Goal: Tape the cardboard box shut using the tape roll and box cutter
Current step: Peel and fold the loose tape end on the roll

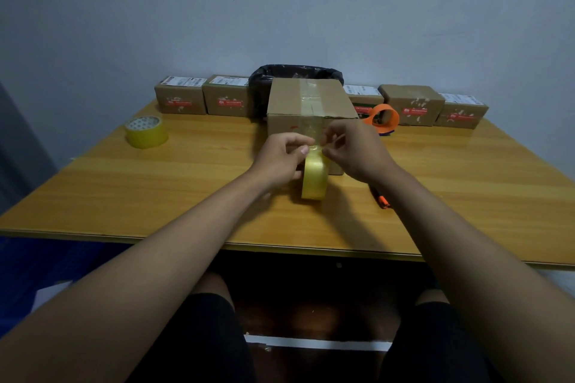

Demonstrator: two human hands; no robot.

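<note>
Box [311, 102]: centre of the table [155, 183], 12 o'clock from the hands; tape already along its top seam.
Left hand [277, 162]: grips the tape roll [315, 179].
Right hand [354, 152]: pinches the tape's end.
Cutter [380, 197]: 4 o'clock of roll, untouched.
Left to do: probably cutting, pressing down.

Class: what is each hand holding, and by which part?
Left hand grips the tape roll near its top; right hand pinches the tape's loose end.
</note>
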